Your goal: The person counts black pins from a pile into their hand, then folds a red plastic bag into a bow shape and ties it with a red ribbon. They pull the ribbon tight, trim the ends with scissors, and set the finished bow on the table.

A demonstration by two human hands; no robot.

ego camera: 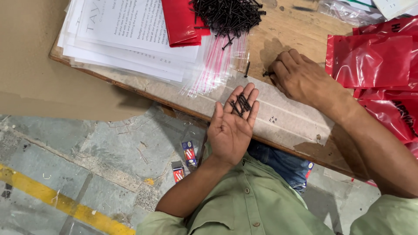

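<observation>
My left hand [230, 126] lies palm up at the near edge of the wooden board [283, 117], fingers apart, with several small black screws [241, 104] resting on the fingers. My right hand [300, 78] is palm down on the board, its fingertips pinching or touching a black screw [266, 74]. One loose screw [247, 69] lies just left of it. A large pile of black screws [226, 15] sits at the far edge, above both hands.
A stack of printed white sheets [126, 39] lies at the left, with clear zip bags [213, 69] fanned beside it. Red pouches [374, 61] are piled at the right, another red pouch [180, 21] under the screw pile. Concrete floor with a yellow line [61, 200] lies below.
</observation>
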